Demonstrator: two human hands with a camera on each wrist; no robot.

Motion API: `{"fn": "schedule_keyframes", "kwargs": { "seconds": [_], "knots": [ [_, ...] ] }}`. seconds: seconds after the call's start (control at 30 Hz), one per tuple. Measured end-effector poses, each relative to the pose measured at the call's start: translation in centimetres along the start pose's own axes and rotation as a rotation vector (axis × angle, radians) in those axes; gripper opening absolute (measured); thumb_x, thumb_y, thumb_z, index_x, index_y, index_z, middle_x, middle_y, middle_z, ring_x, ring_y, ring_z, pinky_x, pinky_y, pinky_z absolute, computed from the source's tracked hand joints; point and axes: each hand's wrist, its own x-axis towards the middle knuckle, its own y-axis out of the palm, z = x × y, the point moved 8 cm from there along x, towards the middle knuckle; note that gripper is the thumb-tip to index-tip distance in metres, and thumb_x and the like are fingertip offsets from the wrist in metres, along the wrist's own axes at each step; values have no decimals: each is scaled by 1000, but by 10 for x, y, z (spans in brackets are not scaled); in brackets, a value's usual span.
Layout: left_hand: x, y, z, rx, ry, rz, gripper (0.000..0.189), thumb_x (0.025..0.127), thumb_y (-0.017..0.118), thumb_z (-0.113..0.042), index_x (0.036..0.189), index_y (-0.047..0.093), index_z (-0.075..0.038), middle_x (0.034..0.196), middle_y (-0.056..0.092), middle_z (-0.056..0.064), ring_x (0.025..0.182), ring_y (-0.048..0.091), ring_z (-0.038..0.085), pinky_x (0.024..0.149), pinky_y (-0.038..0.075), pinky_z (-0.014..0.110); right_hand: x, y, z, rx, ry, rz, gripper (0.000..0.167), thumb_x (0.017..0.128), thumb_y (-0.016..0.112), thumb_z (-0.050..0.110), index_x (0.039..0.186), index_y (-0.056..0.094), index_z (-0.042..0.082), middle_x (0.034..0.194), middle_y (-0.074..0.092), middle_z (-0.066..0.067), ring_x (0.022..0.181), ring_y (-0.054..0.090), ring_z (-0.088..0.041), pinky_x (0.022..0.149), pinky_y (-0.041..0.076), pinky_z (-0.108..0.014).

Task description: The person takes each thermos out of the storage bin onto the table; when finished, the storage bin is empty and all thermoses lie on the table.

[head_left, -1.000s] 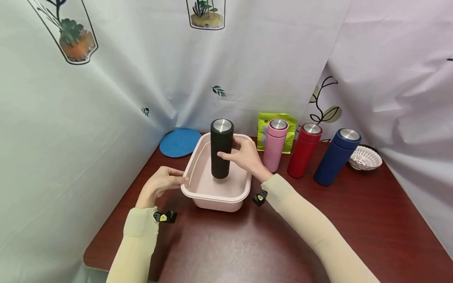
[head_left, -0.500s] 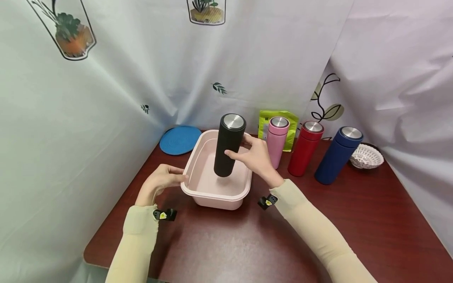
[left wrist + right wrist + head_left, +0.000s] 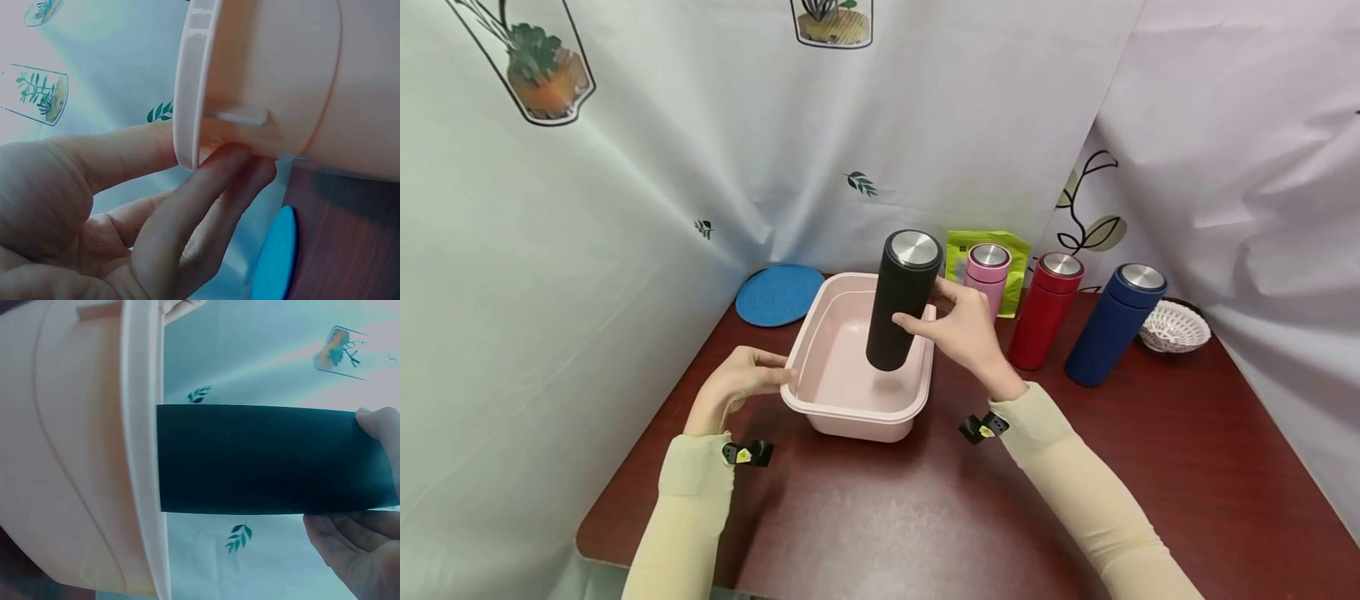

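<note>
My right hand (image 3: 962,329) grips a black thermos flask (image 3: 898,304) with a silver lid, thumb on its near side and fingers behind it. The flask leans slightly right over the pink basin (image 3: 857,414). In the right wrist view, the lower end of the black flask (image 3: 262,459) overlaps the basin's rim (image 3: 142,444). My left hand (image 3: 745,379) pinches the basin's left rim. From the left wrist, the thumb lies on one side of the rim (image 3: 190,94) and the fingers (image 3: 206,187) curl under it against the wall.
Right of the basin stand a pink flask (image 3: 987,279), a red flask (image 3: 1043,317) and a blue flask (image 3: 1112,325). Behind them is a lime-green packet (image 3: 1017,250). A white woven basket (image 3: 1174,327) sits far right, a blue round mat (image 3: 778,295) at back left.
My right hand has raised the black flask and carried it rightward, from upright inside the basin to tilted over its right part. The left hand stays on the rim.
</note>
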Motion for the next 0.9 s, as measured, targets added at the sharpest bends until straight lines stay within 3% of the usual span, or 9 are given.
{"fn": "schedule_keyframes", "kwargs": {
  "seconds": [0.23,0.5,0.9],
  "knots": [
    [0,0,-1,8,8,3,47,89,69,-11,127,56,14,129,58,32,98,70,24,89,57,41,-5,-16,12,-36,-27,-50,43,72,87,33,110,73,18,92,75,-2,78,66,-14,68,56,-27],
    [1,-1,1,22,-3,7,47,90,69,-14,127,57,13,128,59,30,96,71,21,94,53,47,-11,-29,20,47,-48,-83,49,72,88,32,115,72,17,100,75,-2,91,71,-14,83,60,-35],
    [0,1,-1,-9,-6,2,48,90,69,-11,129,55,14,127,59,31,94,70,20,92,56,44,-19,-53,29,-3,-66,-172,45,72,88,24,113,73,12,102,75,-5,92,70,-11,85,56,-23]
  ]
}}
